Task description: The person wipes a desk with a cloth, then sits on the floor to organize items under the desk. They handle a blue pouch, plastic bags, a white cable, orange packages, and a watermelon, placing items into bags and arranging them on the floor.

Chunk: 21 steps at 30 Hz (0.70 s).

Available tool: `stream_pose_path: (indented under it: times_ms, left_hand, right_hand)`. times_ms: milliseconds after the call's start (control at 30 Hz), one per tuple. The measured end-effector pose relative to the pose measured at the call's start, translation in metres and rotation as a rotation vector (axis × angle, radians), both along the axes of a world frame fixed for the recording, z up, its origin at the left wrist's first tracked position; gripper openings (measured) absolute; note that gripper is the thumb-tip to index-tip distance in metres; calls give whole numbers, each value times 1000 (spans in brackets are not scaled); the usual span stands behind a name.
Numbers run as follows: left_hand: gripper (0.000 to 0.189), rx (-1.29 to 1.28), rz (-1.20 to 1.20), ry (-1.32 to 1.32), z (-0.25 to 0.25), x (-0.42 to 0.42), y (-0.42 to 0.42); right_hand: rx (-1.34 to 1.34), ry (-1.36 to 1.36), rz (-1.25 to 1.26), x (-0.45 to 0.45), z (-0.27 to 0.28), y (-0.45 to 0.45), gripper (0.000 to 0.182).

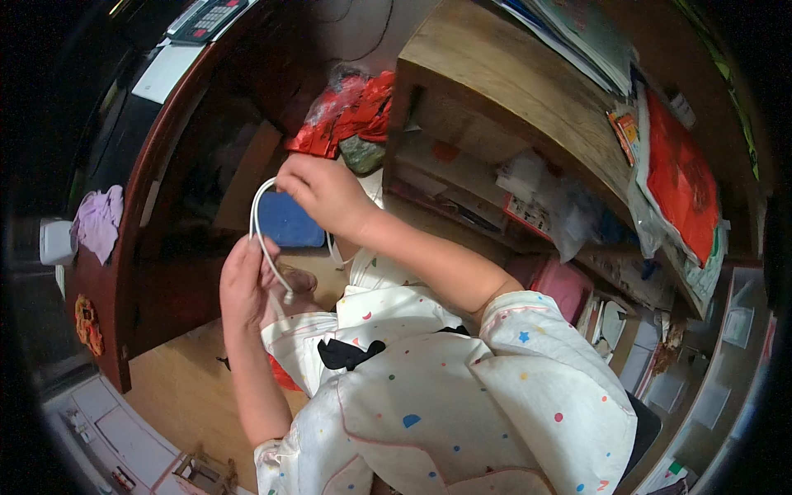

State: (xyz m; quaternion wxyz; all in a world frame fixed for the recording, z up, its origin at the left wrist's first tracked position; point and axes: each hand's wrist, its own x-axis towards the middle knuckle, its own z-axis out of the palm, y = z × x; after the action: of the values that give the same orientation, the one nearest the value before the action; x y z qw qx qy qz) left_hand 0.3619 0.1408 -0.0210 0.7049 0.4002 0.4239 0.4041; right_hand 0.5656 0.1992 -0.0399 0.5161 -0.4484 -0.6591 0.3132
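A white cable (255, 207) arches between my two hands. My right hand (322, 189), the upper one, pinches it at the top of the arch. Lower down and towards the desk, my left hand (242, 278) grips the cable between thumb and fingers. One end with a small plug (288, 297) hangs down beside my left fingers. Another stretch of white cable shows under my right wrist, near my leg. Behind the arch lies a blue flat-topped object (291, 219), low near the floor. My lap is covered by white patterned clothing (396, 315).
A dark red wooden desk (139, 179) stands on the left, bearing a calculator (207, 18) and a purple cloth (99, 219). Red plastic bags (365, 111) lie ahead by a dark green bundle (362, 153). A wooden shelf unit (495, 74) with bags and papers rises on the right.
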Motion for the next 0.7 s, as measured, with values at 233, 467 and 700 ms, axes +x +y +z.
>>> stream_pose_path:
  times_ms: [233,467,700]
  left_hand:
    - [65,67,129,-123,-9,34,18]
    - [44,78,-132,123,-37,55,13]
    - [36,-213,-118,-244,-37,84,4]
  right_hand:
    - [-345,489,185,3,-2,7,21]
    - [-609,1120,114,-11,0,13,19]
    - [-484,1409,-46,22,-4,38,21]
